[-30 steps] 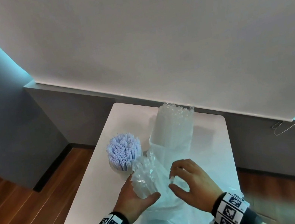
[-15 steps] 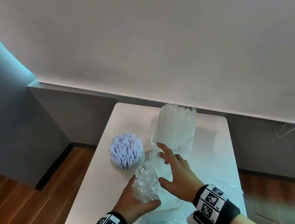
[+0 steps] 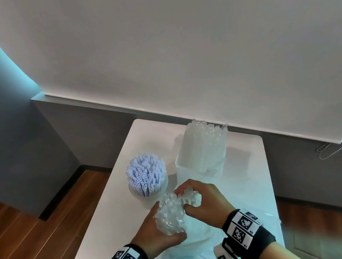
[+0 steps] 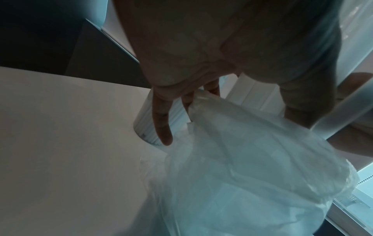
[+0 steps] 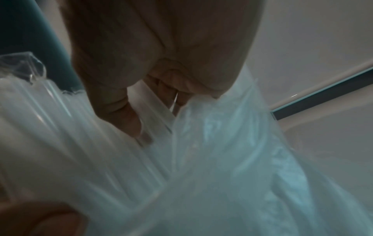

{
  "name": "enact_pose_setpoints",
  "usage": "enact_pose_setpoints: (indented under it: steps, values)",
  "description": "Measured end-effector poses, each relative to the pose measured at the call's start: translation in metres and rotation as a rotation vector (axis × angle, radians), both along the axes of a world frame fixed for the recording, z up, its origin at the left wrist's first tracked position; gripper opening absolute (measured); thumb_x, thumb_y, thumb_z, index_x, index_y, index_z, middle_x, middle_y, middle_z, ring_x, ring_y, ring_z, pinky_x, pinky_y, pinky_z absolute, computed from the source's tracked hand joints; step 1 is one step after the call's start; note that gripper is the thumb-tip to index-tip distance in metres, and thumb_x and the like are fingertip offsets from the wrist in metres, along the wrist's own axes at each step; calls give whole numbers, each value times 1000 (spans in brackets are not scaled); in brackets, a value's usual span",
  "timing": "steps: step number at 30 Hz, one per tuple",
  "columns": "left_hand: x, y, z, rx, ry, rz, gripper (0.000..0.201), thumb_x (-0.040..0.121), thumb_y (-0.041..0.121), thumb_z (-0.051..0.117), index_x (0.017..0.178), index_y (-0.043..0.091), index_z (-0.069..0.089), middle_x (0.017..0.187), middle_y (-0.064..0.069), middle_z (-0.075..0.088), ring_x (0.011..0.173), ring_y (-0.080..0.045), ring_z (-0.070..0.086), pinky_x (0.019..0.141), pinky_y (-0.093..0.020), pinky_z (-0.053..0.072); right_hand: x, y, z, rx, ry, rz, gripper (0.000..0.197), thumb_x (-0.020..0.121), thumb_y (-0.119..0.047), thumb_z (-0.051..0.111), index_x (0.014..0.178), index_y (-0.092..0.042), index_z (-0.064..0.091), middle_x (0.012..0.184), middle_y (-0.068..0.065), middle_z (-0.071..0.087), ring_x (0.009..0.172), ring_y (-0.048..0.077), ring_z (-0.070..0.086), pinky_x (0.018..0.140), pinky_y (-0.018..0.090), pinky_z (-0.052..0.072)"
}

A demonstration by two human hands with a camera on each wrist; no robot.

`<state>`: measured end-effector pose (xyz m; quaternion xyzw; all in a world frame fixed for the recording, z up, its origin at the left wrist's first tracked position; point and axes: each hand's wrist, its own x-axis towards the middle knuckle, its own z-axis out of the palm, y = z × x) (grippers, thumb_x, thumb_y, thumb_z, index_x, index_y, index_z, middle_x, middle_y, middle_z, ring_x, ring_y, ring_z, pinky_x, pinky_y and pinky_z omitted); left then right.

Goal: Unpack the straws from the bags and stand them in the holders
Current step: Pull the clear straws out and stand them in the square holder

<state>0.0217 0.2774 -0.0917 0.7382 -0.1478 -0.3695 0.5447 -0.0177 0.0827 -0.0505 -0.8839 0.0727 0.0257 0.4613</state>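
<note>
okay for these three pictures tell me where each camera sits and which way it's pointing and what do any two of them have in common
Head: worn on the head, looking forward and down at the white table; shows the left hand and right hand on the clear straw bundle, plus both wristbands.
Left wrist: on the left wrist, looking along the palm to the fingers; bag below.
Right wrist: on the right wrist, looking along the palm at curled fingers among the clear straws.
Shared: the holder of white straws appears in the head and left wrist views.

Left fingers (image 3: 156,209) hidden behind straws (image 3: 169,216), right fingertips (image 3: 182,190) buried among them, bag (image 5: 232,159) blurred below the right fingers, holder beneath the fingers masked by plastic, forearms cut off.
</note>
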Motion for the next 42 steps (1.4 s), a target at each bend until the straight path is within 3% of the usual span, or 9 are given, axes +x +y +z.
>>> enact_pose_setpoints:
  steps: [4, 11, 16, 20, 24, 27, 32, 37, 42]
  values:
    - [-1, 0, -1, -8, -20, 35, 75, 60, 29, 87, 126, 30, 53, 115, 17, 68, 110, 0, 62, 99, -26, 48, -2, 1, 4, 22, -42, -56, 25, 73, -23, 73, 92, -32, 60, 87, -11, 66, 85, 7, 60, 76, 14, 46]
    - [0, -1, -2, 0, -33, 78, 74, 62, 28, 88, 127, 30, 52, 117, 15, 68, 109, 1, 62, 98, -24, 48, -3, 1, -1, 1, -193, -132, 17, 77, -10, 70, 85, -24, 66, 91, -14, 68, 89, 4, 62, 77, 7, 42]
    - [-1, -3, -1, -6, -25, 75, 73, 67, 20, 88, 128, 31, 50, 118, 16, 67, 108, 5, 61, 89, -10, 45, -3, 0, -8, 30, -127, -183, 32, 88, -18, 67, 111, -36, 53, 94, -20, 72, 88, 0, 66, 78, 17, 52]
    - [-1, -3, -2, -11, -21, 80, 73, 68, 17, 88, 128, 30, 49, 118, 15, 66, 106, 8, 60, 83, -4, 45, -1, -5, 3, -28, -236, -210, 47, 92, -21, 65, 118, -51, 40, 96, -21, 69, 88, -1, 65, 77, 13, 50]
    - [-1, -2, -5, -11, -26, 88, 71, 68, 16, 89, 126, 27, 50, 115, 13, 68, 105, 6, 62, 83, -6, 45, 6, -18, 21, -98, -371, -170, 38, 92, -16, 67, 116, -40, 48, 94, -15, 68, 86, 0, 65, 77, 19, 52]
    - [1, -1, -7, 2, -43, 79, 69, 66, 24, 89, 124, 28, 52, 113, 15, 68, 105, 5, 62, 88, -11, 45, 14, -32, 50, -89, -448, -175, 33, 90, -14, 69, 115, -28, 51, 90, -14, 70, 84, -3, 66, 77, 11, 49]
    - [2, -2, -11, 0, -56, 68, 74, 62, 32, 89, 126, 26, 53, 116, 14, 68, 109, 2, 62, 97, -22, 46, 29, -58, 112, 163, -544, -206, 27, 93, -15, 66, 112, -27, 51, 90, 5, 73, 81, 22, 74, 80, 50, 58]
    - [3, 0, -12, 11, -54, 71, 76, 61, 35, 90, 127, 27, 53, 118, 12, 68, 111, 1, 61, 102, -29, 47, 44, -80, 161, 319, -735, -295, 32, 92, -10, 68, 116, -17, 49, 94, 16, 69, 81, 35, 73, 80, 56, 57]
    - [2, -1, -10, -3, -45, 80, 75, 63, 28, 90, 128, 27, 53, 118, 16, 67, 111, 4, 60, 101, -24, 46, 62, -83, 152, 402, -817, -367, 32, 92, -6, 67, 114, -18, 47, 90, 16, 65, 82, 38, 72, 83, 62, 53]
